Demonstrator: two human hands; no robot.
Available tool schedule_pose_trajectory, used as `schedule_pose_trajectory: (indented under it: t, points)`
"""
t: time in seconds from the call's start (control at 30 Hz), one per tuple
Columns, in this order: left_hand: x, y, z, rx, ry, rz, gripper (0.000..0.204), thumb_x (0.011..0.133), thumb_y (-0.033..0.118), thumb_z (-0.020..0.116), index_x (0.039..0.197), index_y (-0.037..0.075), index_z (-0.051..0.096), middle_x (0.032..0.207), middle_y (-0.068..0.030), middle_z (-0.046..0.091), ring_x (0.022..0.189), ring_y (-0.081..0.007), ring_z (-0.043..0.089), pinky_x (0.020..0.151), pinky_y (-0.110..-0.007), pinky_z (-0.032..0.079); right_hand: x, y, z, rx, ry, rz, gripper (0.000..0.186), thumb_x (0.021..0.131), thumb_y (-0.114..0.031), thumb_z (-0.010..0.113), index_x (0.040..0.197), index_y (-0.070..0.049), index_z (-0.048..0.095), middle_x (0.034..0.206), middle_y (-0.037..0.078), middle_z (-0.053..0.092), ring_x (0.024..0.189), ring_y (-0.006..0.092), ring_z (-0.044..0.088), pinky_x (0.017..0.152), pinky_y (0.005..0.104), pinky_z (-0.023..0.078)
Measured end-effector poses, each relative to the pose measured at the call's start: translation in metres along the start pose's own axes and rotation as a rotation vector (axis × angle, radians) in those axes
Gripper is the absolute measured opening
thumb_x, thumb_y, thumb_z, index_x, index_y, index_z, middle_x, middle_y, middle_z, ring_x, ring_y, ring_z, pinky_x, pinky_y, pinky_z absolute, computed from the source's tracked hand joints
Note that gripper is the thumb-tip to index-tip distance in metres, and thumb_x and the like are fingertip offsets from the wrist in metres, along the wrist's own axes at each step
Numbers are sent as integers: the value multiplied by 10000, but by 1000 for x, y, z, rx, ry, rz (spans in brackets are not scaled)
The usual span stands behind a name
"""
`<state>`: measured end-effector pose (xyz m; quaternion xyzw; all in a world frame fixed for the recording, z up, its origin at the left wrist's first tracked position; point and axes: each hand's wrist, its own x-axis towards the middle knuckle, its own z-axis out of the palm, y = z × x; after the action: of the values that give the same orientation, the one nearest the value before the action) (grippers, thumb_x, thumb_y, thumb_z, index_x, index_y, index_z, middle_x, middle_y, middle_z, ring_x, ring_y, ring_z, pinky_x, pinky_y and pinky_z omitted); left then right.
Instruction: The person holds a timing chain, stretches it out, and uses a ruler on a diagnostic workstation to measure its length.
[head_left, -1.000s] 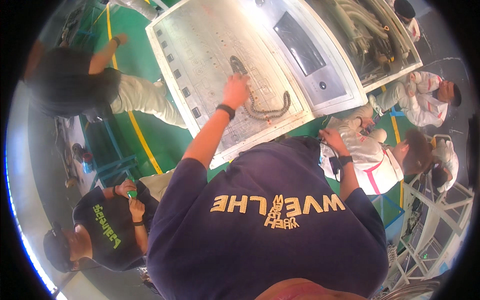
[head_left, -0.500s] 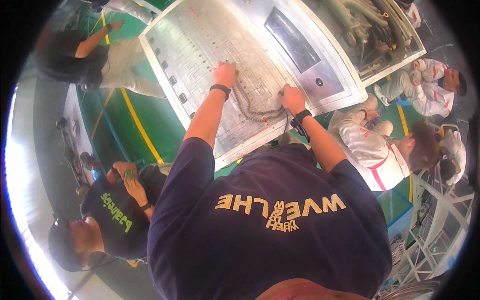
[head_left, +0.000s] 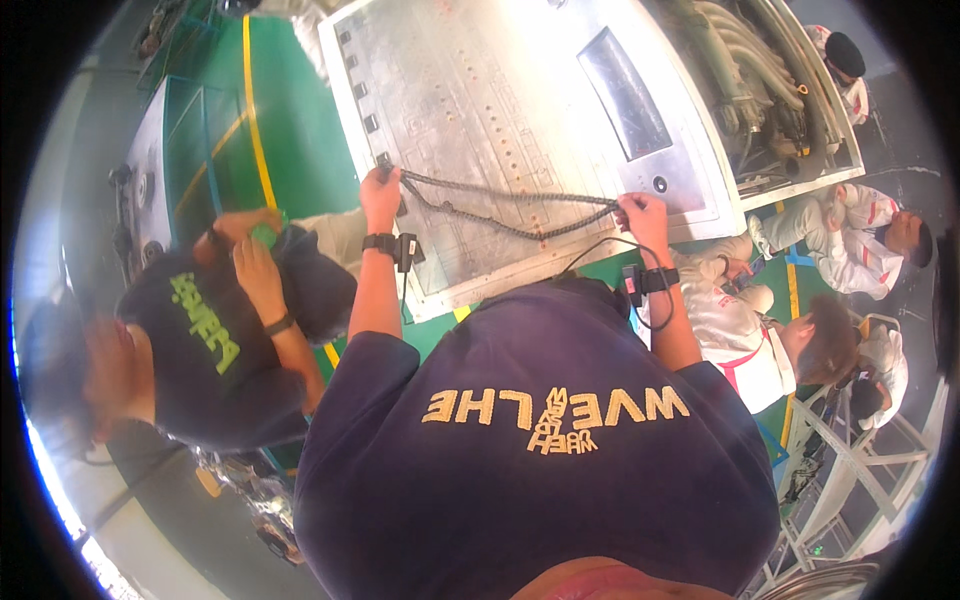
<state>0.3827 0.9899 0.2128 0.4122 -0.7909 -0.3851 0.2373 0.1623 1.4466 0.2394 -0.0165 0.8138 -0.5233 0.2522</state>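
A dark metal chain [head_left: 545,236], joined in a long loop, stretches between my two hands over the silver panel [head_left: 440,282] with its printed line diagrams. At the panel's left side, my left hand [head_left: 381,200] has its fingers closed around one end of the loop. My right hand [head_left: 643,218], by the panel's right part, pinches the other end. The upper strand runs fairly taut, while the lower strand sags a little. Both wrists carry dark bands with small boxes and thin cables.
Square dark switches [head_left: 371,123] line the panel's left edge. A dark screen [head_left: 625,95] and a round knob [head_left: 660,184] sit to the right, and beyond them an engine [head_left: 735,100] in a frame. People in white [head_left: 745,335] crouch at right; a person in black [head_left: 230,330] is close at left.
The chain has come up off the panel and is now pulled out lengthwise. My hands have moved apart, the left one leftward and nearer me, the right one rightward.
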Motion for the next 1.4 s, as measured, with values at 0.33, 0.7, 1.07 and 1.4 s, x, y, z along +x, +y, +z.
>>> schedule_pose_trajectory:
  t: [0.33,0.7,1.07,1.4]
  points:
    - [-123,6,-96,-756,51,-382,207,981,103,681,1139,-26,642,1098,-94,652,985,-215,675,803,-350,598,-4,-61,-41,-31,-82,-245,253,922,-162,763,1028,66,736,815,86,731,679,115,667,624,252,536]
    - [-141,-4,-106,-631,235,-337,297,844,-57,730,1124,-52,631,1031,-110,645,902,-213,671,789,-294,552,3,-96,-24,-222,-54,-424,340,812,-232,875,988,30,751,818,90,741,692,132,656,645,272,525]
    - [-125,-77,-77,-699,265,-515,251,771,-124,708,987,-17,637,895,-79,684,752,-146,623,688,-262,504,57,-52,7,-546,64,-494,385,746,-306,891,969,-18,768,909,154,758,828,296,717,758,394,551]
    - [-130,-82,-94,-527,194,-415,394,756,-74,772,1133,-100,663,1049,-169,721,967,-229,687,814,-317,546,61,-30,0,-625,89,-446,375,756,-318,875,981,-39,766,928,150,754,887,314,711,794,414,551]
